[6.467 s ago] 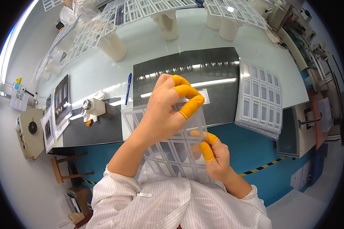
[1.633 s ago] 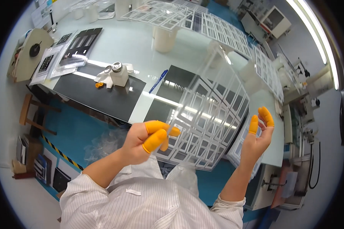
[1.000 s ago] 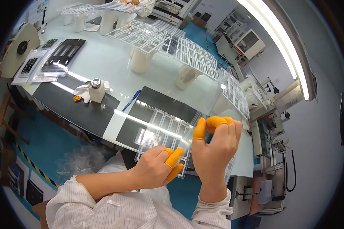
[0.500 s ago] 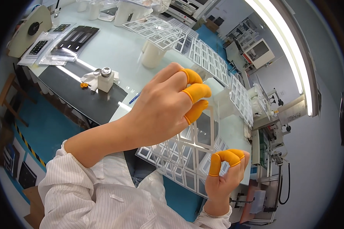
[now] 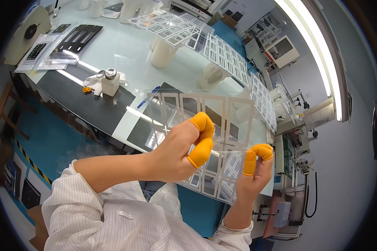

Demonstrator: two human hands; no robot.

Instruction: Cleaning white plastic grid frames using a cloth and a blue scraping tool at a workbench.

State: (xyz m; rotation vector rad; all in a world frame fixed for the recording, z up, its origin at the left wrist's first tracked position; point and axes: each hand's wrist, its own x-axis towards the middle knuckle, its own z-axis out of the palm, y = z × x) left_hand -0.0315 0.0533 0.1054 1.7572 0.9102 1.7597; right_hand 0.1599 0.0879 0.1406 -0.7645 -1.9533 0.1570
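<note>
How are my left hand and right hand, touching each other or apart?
Apart. The head view shows a plain gap between your left hand and right hand, with part of the clear framed sheet visible between them.

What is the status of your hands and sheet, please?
Left hand curled before the clear framed sheet, grip unclear. Right hand curled at its right side, grip likewise unclear. Sheet raised at bench's near edge. Left hand hides part of it.

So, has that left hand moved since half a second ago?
Yes. Judged against the white bottle, the left hand now sits lower in the view, closer to the striped shirt.
</note>
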